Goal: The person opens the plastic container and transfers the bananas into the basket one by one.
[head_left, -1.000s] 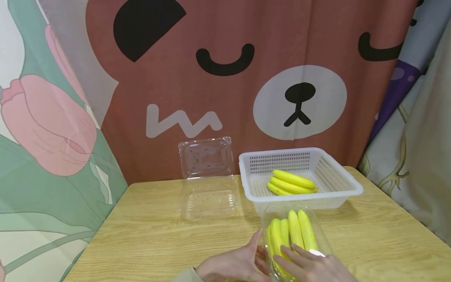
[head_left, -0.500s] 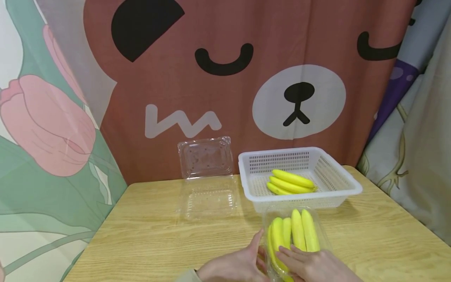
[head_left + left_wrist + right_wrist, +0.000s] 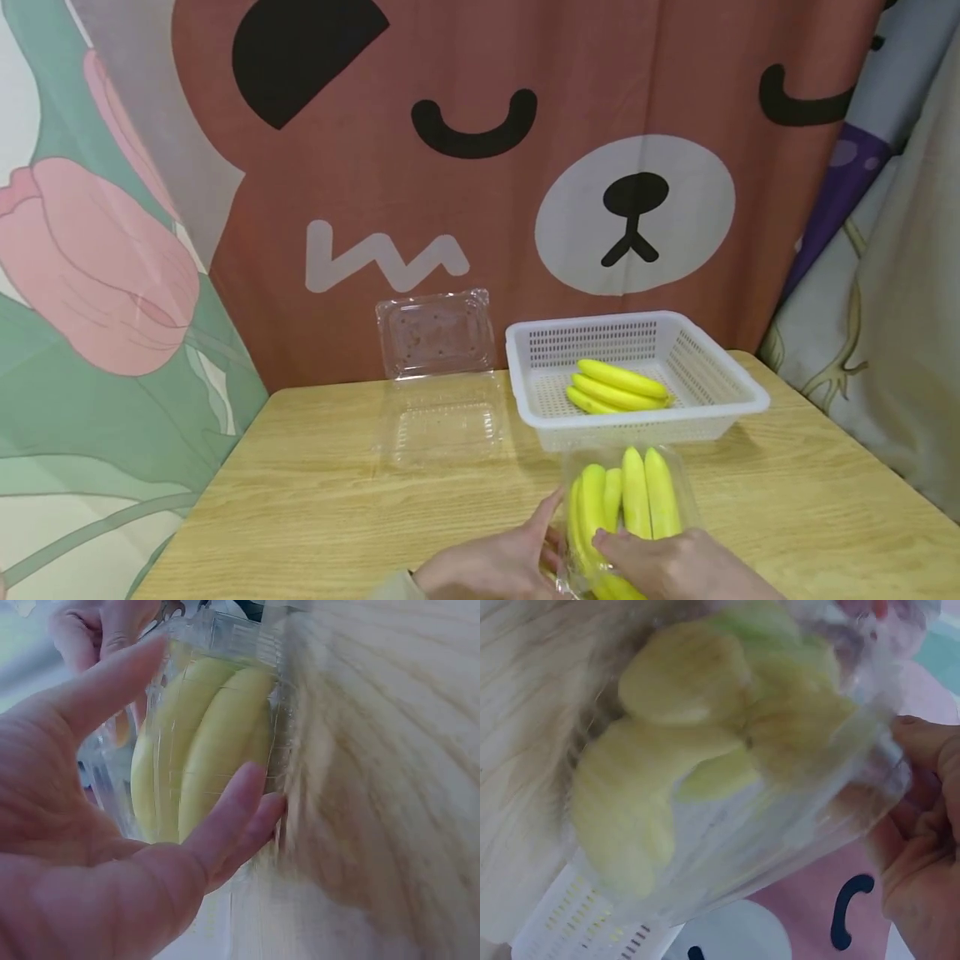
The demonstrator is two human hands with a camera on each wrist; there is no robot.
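Note:
A clear plastic clamshell box (image 3: pixel 686 492) with several yellow bananas (image 3: pixel 636 492) in it lies at the table's near side in the head view. My left hand (image 3: pixel 498 558) is at its left side; in the left wrist view the fingers (image 3: pixel 232 814) are spread and touch the box's wall beside the bananas (image 3: pixel 202 742). Over the near part of the box is my right hand (image 3: pixel 675 562). Seen from the right wrist, that hand (image 3: pixel 930 817) has curled fingers and pinches the edge of the clear plastic (image 3: pixel 817 814).
Behind the box stands a white perforated basket (image 3: pixel 641 421) with more bananas (image 3: pixel 618 387) in it. To its left is another clamshell (image 3: pixel 442 421), its lid (image 3: pixel 435 333) raised against the curtain (image 3: pixel 337 333). All stand on a wooden table (image 3: pixel 315 483).
My right hand has shifted lower over the box, its spread fingers now drawn in at the near part. The bananas moved slightly to the right, while the left hand stayed at the side.

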